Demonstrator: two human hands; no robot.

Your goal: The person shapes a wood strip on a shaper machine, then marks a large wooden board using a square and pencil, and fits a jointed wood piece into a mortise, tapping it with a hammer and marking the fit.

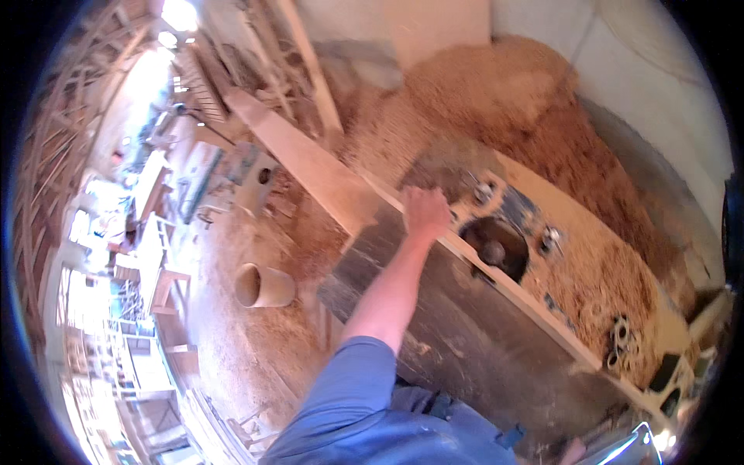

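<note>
My left hand (426,213) reaches across the dark machine table (473,341), fingers curled down over a long narrow wooden strip (535,304). The strip runs along the table's far side, past a round opening (496,246) with a spindle-like part inside. From the table's far left end a wide wooden board (306,167) stretches away. At the lower edge a small skin-coloured patch, seemingly my right hand (573,451), shows near the strip's near end; its fingers cannot be made out.
Sawdust and metal fittings (552,239) cover the machine's far side. A large sawdust heap (496,85) lies against the wall. A pale cylindrical bucket (266,286) is on the dusty floor to the left. Planks (310,70) lean at the back; workbenches (167,287) stand farther left.
</note>
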